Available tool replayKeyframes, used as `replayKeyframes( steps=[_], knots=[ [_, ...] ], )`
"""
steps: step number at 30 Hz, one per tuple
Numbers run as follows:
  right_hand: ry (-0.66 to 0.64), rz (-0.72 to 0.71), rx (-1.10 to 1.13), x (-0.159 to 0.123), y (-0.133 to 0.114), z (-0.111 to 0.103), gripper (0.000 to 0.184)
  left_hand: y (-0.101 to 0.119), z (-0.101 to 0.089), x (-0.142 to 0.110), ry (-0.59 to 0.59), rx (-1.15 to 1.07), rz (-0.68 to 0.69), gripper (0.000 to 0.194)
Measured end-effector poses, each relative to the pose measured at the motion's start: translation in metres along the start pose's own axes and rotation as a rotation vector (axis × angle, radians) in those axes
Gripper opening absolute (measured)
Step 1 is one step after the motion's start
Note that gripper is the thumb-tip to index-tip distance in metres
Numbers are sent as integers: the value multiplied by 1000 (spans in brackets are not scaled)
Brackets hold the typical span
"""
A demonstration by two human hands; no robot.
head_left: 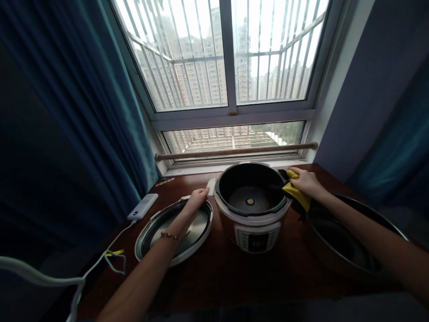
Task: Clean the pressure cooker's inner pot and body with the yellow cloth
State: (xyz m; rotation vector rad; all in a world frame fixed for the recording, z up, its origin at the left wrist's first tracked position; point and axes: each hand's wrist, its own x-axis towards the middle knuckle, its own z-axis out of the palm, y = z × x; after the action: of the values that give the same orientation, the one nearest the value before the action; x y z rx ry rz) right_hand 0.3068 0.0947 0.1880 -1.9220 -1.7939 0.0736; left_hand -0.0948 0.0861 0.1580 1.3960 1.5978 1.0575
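Observation:
An electric pressure cooker (251, 221) stands lidless on the brown table, its control panel facing me and its dark inside showing. My left hand (199, 197) is closed at the white side handle (211, 187) on the cooker's left. Under that forearm lies the round lid (197, 228), its metal underside facing up. My right hand (306, 182) grips a yellow and black cloth (296, 193) at the right of the cooker's rim. Part of the cloth hangs down outside the pot.
A large dark basin (342, 237) sits to the right, partly under my right forearm. On the left are a white power strip (143, 206) and its cable (95, 264). Behind the table, a wooden rail (234, 152) crosses below the window. A blue curtain (110, 103) hangs at left.

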Motion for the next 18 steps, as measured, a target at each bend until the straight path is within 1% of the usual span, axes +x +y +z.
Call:
replayKeyframes(
  steps=[3,5,7,10,14,18],
  knots=[
    [-28,4,-35,-19,-4,-9,53,-3,-5,-15,-21,18,16,42],
    [-47,-22,-48,-27,-5,-13,53,-4,-9,-27,-39,36,33,42],
    [-58,-49,-55,-32,-5,-16,53,-3,-12,-39,-52,59,54,43],
    [-66,-49,-56,-36,-3,-17,54,0,-16,-52,-63,102,91,45],
    [-46,-67,-83,-36,-2,-17,51,2,-17,-58,-51,180,151,47],
    [-7,-76,-90,-40,-2,-15,42,-2,-15,-59,-5,278,226,49]
  ],
)
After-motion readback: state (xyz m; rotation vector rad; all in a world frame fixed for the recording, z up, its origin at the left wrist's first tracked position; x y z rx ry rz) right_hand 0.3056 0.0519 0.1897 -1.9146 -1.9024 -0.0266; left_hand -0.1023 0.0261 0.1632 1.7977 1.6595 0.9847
